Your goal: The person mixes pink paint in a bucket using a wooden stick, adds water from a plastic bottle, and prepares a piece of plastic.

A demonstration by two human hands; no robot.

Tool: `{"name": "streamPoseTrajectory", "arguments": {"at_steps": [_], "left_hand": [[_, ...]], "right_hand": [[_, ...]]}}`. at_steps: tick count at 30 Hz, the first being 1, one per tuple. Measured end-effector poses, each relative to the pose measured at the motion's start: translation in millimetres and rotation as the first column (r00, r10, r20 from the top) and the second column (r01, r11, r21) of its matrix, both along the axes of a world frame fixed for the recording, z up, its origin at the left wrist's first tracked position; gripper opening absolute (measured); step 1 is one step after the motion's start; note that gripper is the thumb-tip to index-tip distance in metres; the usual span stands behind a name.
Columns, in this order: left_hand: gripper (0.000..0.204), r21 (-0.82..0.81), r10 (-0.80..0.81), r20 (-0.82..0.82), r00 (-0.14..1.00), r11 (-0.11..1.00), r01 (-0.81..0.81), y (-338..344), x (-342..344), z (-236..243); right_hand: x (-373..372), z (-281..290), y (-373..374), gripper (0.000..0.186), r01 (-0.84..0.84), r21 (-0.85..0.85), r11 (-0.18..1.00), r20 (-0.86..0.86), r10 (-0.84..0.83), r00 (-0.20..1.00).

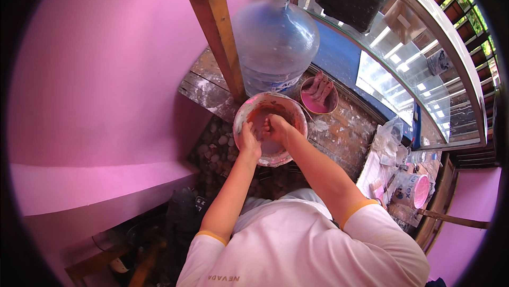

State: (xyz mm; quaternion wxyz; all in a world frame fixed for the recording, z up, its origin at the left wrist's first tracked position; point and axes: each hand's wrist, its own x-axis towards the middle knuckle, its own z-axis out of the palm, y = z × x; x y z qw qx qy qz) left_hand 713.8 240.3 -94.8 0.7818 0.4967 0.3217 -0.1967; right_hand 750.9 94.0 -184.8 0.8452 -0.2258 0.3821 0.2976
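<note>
A paint-smeared bucket (293,108) holds cloudy pinkish liquid. Inside it, my left hand (249,137) is open near the left side, with slightly bent fingers. Just to its right, my right hand (277,127) dips in with curled fingers; whether they hold anything I cannot make out. Behind and right of the bucket sits a round tub (328,108) of pink paint with paint-coated items I cannot name resting in it. A large translucent water jug (275,38) stands directly behind the bucket.
A wooden post (212,27) rises beside the jug, near a pink wall (95,85). A glass display case (440,107) curves along the right. On the right are a paint container (403,189), plastic bags (387,138) and a stick (456,218). Pebbles (212,144) lie below.
</note>
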Motion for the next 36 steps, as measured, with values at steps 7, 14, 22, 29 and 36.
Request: {"name": "streamPoseTrajectory", "arguments": {"at_steps": [7,14,22,29,36], "left_hand": [[0.050,-0.490,-0.035,0.030,0.999,0.871,0.045,-1.7,10.5,-36.6],[0.047,-0.530,-0.140,0.012,0.990,0.839,0.125,-18.4,-0.6,40.5],[0.039,-0.242,-0.300,-0.136,0.944,0.934,0.262,-16.3,6.8,19.5],[0.043,-0.354,-0.259,0.092,0.961,0.894,0.275,-15.1,13.8,32.2],[0.040,0.494,-0.532,0.589,0.608,0.833,0.250,-15.5,7.1,116.6]], "right_hand": [[-27.9,97.2,62.9,0.035,0.121,-0.960,0.254,0.248,0.563,0.788],[-49.5,123.6,35.2,0.037,0.412,-0.864,-0.291,-0.185,0.943,0.278],[-68.0,150.0,12.1,0.030,0.667,-0.665,-0.336,-0.461,0.887,-0.013],[-75.2,168.9,9.5,0.013,0.705,-0.694,0.142,0.345,0.926,0.153],[-77.5,213.1,3.1,0.013,0.621,-0.650,0.438,0.713,0.635,0.298]]}}
